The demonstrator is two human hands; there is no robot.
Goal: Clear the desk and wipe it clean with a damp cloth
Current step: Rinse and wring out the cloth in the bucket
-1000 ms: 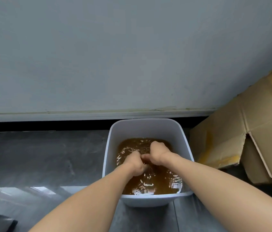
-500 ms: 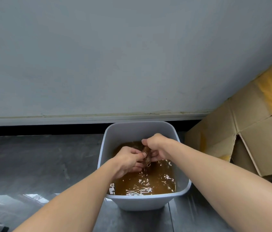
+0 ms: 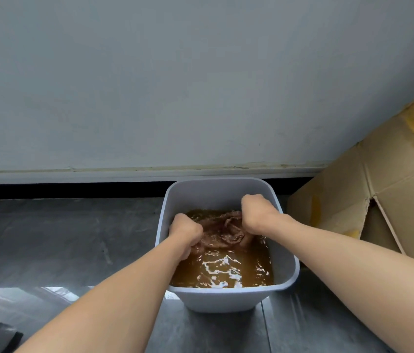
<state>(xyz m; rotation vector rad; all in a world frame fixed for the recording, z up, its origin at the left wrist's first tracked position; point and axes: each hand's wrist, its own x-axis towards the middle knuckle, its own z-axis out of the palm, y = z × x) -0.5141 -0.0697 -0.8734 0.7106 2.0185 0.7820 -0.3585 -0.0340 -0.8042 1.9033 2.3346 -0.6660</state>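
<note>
I counted one cloth, brown, soaked and crumpled, half out of the brown water in one white bin at 6 o'clock. Two grips clutched it: left grip, right grip.

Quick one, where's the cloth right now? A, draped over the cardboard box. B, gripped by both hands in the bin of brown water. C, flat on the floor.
B: the left hand and right hand each grip an end of the wet cloth, stretched between them inside the bin.
</note>
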